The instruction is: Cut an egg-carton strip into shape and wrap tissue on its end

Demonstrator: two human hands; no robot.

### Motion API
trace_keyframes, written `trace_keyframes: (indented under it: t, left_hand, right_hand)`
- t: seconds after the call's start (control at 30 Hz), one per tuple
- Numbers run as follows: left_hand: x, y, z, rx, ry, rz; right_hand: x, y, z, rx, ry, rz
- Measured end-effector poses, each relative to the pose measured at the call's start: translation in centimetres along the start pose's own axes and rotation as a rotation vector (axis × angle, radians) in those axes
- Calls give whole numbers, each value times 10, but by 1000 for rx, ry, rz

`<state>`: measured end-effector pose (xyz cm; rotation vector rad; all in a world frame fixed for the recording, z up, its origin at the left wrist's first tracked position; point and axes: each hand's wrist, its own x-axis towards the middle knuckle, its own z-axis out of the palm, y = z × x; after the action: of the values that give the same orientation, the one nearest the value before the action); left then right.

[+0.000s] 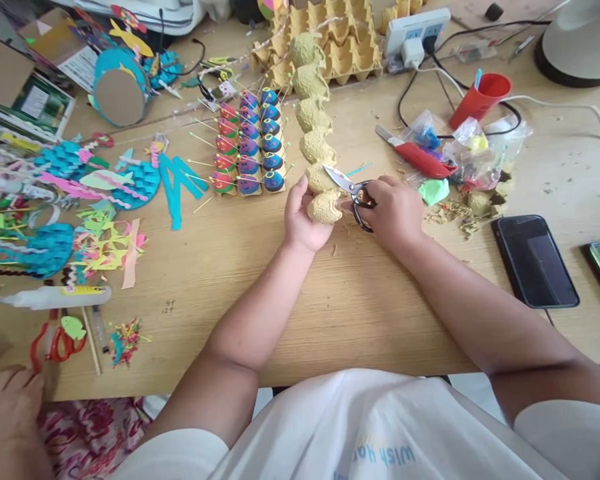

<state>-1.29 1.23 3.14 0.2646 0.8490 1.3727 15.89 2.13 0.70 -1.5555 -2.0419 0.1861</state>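
My left hand (303, 217) is closed round the near end of a strip of egg-carton cups (313, 113) that runs away from me across the wooden table (280, 293). My right hand (393, 210) grips a pair of black-handled scissors (353, 190), its blades open and pointing left at the nearest cup (324, 208). Small scraps of carton lie on the table under and to the right of my hands.
Painted carton cups with pins (247, 143) stand left of the strip. Paper craft pieces (80, 207) crowd the left side. A red utility knife (415, 157), plastic bags (480, 150), a red cup (480, 99), a phone (535, 260) and an egg tray (340, 37) lie right and behind. Another person's hand (7, 413) rests bottom left.
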Motion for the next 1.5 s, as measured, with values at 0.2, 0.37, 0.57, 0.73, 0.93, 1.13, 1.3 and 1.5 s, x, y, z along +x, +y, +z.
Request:
trace_keyframes:
  t: [0.2,0.37,0.57,0.73,0.93,1.13,1.3,1.5]
  left_hand:
    - [4,-3,-4,23,-35,58]
    - [12,-9,-11,97,-67,106]
    - [15,-18,-15,168,-175,104]
    - [15,-22,-19,198,-195,152]
    - [18,-21,-18,193,-130,206]
    - [17,-22,-19,169,-170,230]
    - [14,-22,-16,201,-120,239]
    - [10,-22,-11,236,-83,284]
  right_hand:
    - [4,8,11,300,105,104]
    - [6,5,13,746,94,143]
    - [5,-1,9,922,-32,108]
    - [4,1,11,894,-52,83]
    - [6,6,11,823,47,98]
    - [5,0,6,888,-15,67]
    - [6,4,9,813,-37,-4]
    - [7,10,18,539,3,-125]
